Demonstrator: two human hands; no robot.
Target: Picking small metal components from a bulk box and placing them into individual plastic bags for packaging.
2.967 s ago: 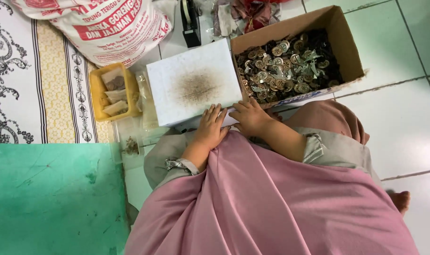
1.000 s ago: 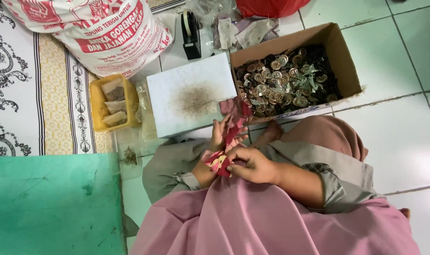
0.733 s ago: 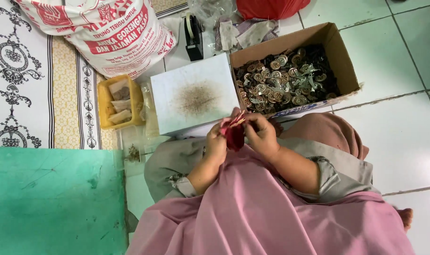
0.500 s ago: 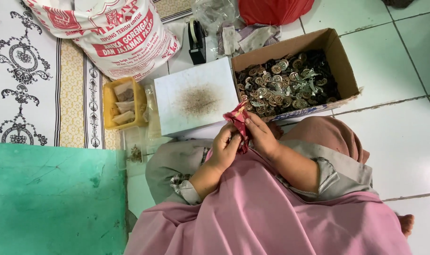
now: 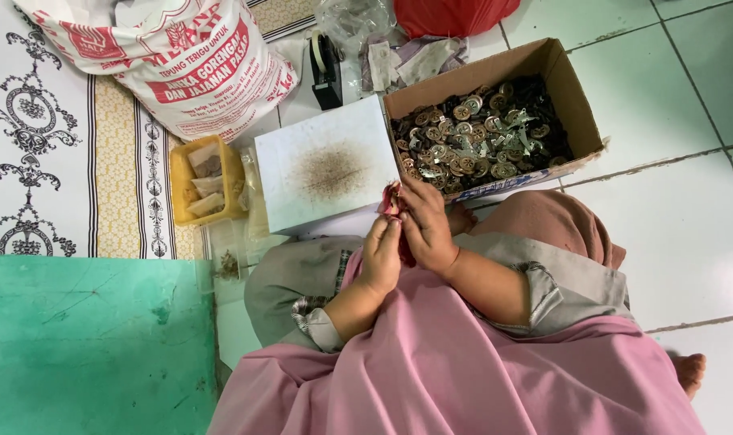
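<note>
A yellow tray [image 5: 205, 181] of packets is seen at the left, beside a white box [image 5: 326, 165]. At the box's near right corner a small red piece [image 5: 392, 201] is pinched between the left hand [image 5: 380, 256] and right hand [image 5: 427, 228]. A cardboard box [image 5: 572, 97] of metal discs [image 5: 471, 141] lies just beyond.

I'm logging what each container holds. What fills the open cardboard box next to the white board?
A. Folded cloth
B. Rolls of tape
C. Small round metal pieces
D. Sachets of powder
C: the cardboard box is heaped with small round metal pieces, brassy and dark.
</note>
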